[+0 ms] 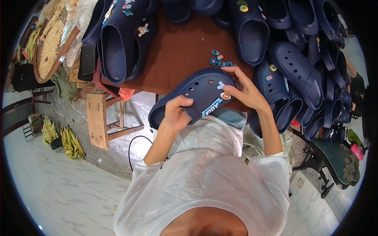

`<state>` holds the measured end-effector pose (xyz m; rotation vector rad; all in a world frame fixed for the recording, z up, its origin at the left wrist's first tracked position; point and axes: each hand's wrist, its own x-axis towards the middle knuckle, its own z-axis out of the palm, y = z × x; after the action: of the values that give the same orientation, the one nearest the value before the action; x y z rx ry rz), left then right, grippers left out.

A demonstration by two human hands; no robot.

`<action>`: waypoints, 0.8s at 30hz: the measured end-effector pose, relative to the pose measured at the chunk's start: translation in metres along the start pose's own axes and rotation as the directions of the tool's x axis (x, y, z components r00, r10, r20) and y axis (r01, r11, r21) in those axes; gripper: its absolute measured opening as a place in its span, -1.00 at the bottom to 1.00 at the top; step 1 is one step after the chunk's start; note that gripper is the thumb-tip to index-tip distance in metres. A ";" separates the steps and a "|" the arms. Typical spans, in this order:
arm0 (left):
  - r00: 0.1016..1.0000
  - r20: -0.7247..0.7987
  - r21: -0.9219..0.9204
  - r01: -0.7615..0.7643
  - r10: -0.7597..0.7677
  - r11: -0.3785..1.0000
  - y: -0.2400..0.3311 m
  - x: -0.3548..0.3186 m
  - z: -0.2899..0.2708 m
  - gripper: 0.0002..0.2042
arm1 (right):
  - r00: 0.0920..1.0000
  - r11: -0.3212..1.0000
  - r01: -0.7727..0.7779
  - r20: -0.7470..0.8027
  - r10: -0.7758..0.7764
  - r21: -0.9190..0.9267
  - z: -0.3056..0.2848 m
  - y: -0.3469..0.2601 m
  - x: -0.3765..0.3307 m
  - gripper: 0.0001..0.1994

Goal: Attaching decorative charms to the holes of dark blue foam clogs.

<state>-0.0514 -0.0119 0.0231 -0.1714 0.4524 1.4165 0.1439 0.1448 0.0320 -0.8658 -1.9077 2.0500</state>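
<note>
A homely room, set up as a small workshop for footwear: navy clogs [289, 72] crowd a brown-covered worktop [173, 49], with little loose charms [220, 61] lying among them. The domestic side shows in the pale veined floor tiles [75, 179], a rough wooden stool [97, 118] and a tray [72, 36] of pale kernels (hardly factory stock). Yellow bunches [72, 144] on the floor, perhaps bananas, are too small to tell surely.

We list one table with a red-brown top [177, 49]. Upon it we record: navy clogs at left [117, 43], some charm-trimmed; further navy clogs along the far side [178, 13]; overlapping navy clogs at right [293, 65]; one small cluster of colourful charms [221, 63]; pale scraps [202, 38].
</note>
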 end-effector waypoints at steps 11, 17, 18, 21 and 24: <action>0.988 -0.133 0.194 -0.050 0.077 0.980 -0.002 -0.010 -0.002 -0.50 | 0.989 0.998 0.054 -0.140 -0.049 0.027 0.008 0.003 -0.001 -0.42; 0.982 -0.166 0.096 -0.069 0.084 0.993 0.004 -0.006 0.001 -0.45 | 0.934 0.889 0.237 -0.161 -0.320 -0.392 0.011 -0.001 0.000 -0.73; 0.983 -0.165 0.096 -0.067 0.082 0.993 0.004 -0.005 0.000 -0.45 | 0.933 0.889 0.236 -0.164 -0.320 -0.393 0.012 0.001 0.001 -0.73; 0.985 -0.140 0.138 -0.077 0.096 0.988 0.004 -0.006 -0.007 -0.46 | 0.905 0.844 0.284 -0.164 -0.393 -0.455 0.016 0.006 0.004 -0.77; 0.977 -0.187 0.196 -0.065 0.103 0.979 0.009 -0.009 -0.016 -0.50 | 0.908 0.879 0.233 -0.231 -0.350 -0.416 0.033 0.007 -0.002 -0.80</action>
<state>-0.0640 -0.0249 0.0136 -0.1399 0.7615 1.4370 0.1296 0.1153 0.0251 -0.8403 -2.1334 1.3096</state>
